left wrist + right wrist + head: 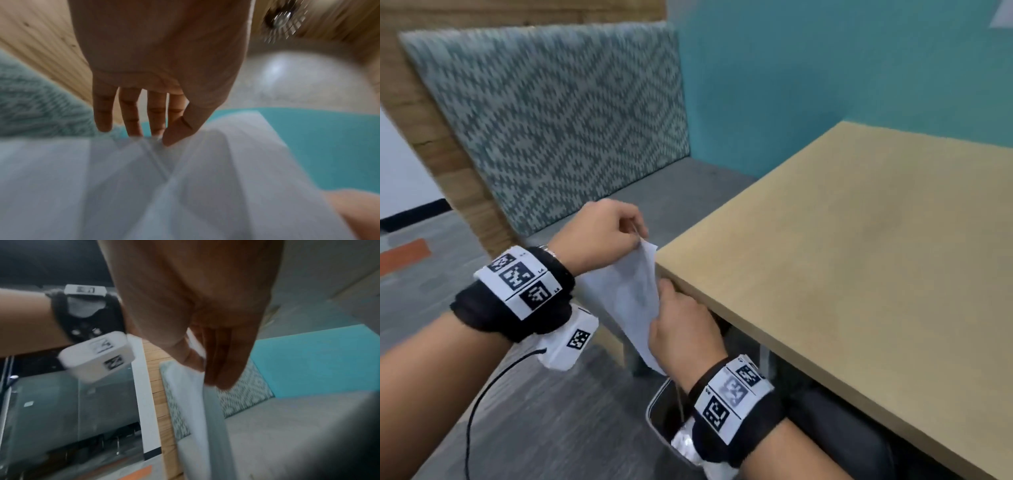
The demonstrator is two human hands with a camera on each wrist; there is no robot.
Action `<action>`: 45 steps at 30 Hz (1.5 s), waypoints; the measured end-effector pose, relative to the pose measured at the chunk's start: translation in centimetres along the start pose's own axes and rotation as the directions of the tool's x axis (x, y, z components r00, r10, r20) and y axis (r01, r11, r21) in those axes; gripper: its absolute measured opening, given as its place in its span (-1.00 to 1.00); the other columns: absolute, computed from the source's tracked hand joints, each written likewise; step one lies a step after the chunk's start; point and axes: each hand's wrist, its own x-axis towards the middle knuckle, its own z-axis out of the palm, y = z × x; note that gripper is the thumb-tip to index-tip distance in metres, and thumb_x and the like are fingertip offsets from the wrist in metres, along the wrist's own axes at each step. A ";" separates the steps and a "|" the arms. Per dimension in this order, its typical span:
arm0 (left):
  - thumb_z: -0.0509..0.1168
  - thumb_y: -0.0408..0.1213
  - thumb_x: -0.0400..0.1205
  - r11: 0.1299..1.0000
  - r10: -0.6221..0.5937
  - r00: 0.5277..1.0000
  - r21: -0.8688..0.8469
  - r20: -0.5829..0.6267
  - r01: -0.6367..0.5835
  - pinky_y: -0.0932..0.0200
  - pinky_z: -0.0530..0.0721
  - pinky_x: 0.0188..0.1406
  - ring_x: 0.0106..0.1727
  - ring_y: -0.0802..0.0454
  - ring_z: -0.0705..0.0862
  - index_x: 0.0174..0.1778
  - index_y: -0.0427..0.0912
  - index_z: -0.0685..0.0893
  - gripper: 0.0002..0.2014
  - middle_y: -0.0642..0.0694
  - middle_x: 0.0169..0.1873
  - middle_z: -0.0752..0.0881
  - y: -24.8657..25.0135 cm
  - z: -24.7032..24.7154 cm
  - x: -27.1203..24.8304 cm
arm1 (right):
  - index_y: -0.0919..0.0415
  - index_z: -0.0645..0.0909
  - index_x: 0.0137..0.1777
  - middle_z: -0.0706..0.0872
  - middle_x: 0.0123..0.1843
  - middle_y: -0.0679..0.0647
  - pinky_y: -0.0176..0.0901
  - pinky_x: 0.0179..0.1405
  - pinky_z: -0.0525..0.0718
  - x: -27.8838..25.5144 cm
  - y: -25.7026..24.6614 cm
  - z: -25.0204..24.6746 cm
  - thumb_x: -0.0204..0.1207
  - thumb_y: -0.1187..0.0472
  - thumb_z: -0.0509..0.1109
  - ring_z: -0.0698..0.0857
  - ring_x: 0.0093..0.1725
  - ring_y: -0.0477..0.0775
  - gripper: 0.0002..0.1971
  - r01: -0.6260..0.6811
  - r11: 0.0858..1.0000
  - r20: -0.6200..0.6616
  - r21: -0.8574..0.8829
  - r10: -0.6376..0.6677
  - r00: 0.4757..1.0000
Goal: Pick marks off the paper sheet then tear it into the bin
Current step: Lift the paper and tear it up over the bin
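Note:
A white paper sheet hangs folded in the air beside the table corner, above the bin. My left hand pinches its top edge between thumb and fingers; the left wrist view shows the same pinch on the sheet. Lower down, my right hand grips the sheet's right edge, and the right wrist view shows the thumb and fingers closed on the paper. The bin is grey with a light rim and stands on the floor under my right wrist, mostly hidden by it.
A tan table fills the right side, its corner close to the paper. A grey bench with a patterned backrest stands behind. A teal wall is at the back. Grey carpet lies below my left arm.

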 end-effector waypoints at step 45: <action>0.43 0.35 0.54 0.811 0.381 0.570 0.032 0.728 -0.584 -0.07 0.37 0.60 0.65 -0.01 0.40 0.77 0.14 0.22 -0.08 0.12 0.70 0.37 30.3 10.8 -1.4 | 0.34 0.78 -0.10 0.93 -0.07 0.24 0.00 -0.17 0.84 -19.4 19.7 -33.5 0.42 0.42 0.49 0.74 -0.36 0.20 -0.91 -0.854 0.471 -0.256 -0.220 0.817 0.517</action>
